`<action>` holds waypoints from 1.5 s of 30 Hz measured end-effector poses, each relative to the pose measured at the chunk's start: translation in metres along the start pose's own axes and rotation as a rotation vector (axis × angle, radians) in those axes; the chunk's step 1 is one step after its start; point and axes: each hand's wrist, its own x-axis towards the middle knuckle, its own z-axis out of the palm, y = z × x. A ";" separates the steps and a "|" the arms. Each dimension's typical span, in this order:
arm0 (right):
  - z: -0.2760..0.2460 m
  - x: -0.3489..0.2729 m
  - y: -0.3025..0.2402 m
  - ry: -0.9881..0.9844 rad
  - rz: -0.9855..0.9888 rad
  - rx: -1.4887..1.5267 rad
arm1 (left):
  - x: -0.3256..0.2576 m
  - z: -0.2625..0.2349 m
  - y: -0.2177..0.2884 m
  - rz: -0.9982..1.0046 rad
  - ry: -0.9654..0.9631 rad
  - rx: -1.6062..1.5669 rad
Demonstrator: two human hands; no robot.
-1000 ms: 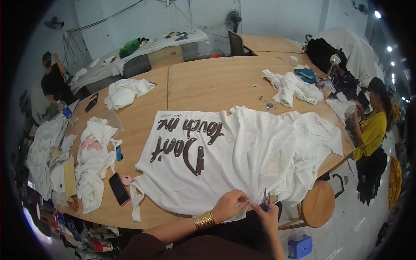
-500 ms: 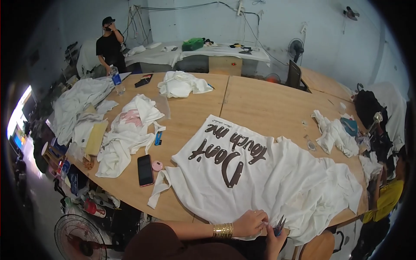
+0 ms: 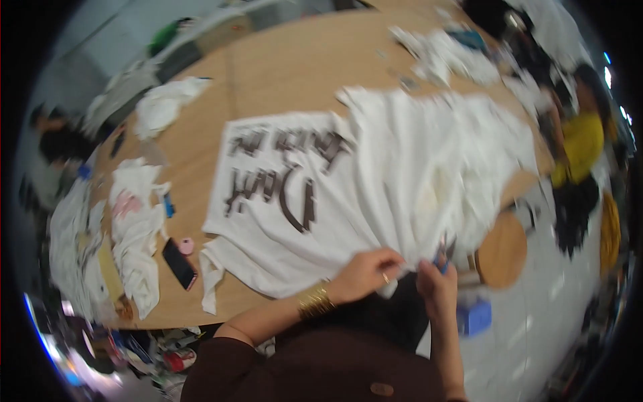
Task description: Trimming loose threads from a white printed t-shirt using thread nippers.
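Observation:
A white T-shirt (image 3: 281, 261) with large dark brush-style lettering lies spread along the table's near edge, its right part bunched in folds. My left hand (image 3: 365, 276), with gold bangles at the wrist, pinches the shirt's near edge. Close beside it, my right hand (image 3: 439, 285) grips small thread snips (image 3: 443, 254) with blue handles, their blades pointing up and away from me. The right fingertips are next to the fabric edge; blur hides whether they touch it too.
On the wooden table (image 3: 281, 60) lie a dark phone (image 3: 179, 263), a pink round item (image 3: 186, 246), a blue cutter (image 3: 169, 206) and heaps of white cloth (image 3: 137, 234). A person in yellow (image 3: 579, 151) is at the right, near a wooden stool (image 3: 502, 249) and a blue box (image 3: 474, 316).
My view has swung right and down, blurring the picture. Both hands appear higher, still at the shirt's edge, with the snips still in the right hand.

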 end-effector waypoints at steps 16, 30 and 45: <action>-0.004 -0.012 0.012 0.052 0.116 0.194 | -0.004 0.000 0.012 0.100 0.102 0.173; 0.016 -0.055 -0.022 -0.222 0.138 -0.303 | -0.008 -0.001 0.030 0.161 0.184 0.338; 0.018 -0.041 -0.015 -0.223 0.238 -0.322 | -0.006 0.004 0.023 0.327 0.230 0.542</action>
